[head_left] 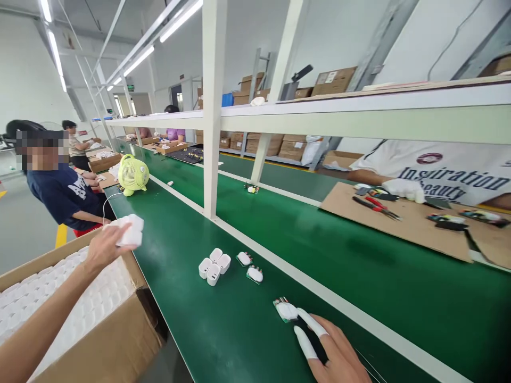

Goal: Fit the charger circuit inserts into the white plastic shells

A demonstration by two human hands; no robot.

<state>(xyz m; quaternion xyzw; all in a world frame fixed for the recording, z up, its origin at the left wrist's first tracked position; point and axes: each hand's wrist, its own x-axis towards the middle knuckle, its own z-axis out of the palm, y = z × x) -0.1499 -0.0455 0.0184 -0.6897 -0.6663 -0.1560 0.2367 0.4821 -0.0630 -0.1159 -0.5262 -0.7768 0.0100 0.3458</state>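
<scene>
Left hand (107, 246) closed on white shells (131, 230), mid-left, over the carton (99, 340). Right hand (339, 359) open and flat, fingertips (313, 323) touching a pinned insert (284, 310) on the green worktop (223, 330), bottom centre. Reads as part pickup. Lifting the insert needs a real pinch.

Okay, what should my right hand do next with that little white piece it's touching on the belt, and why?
Probably pinch and lift the white plug insert: your right hand only rests cot-covered fingertips against it, flat on the green belt, while your left hand already holds white shells.
</scene>
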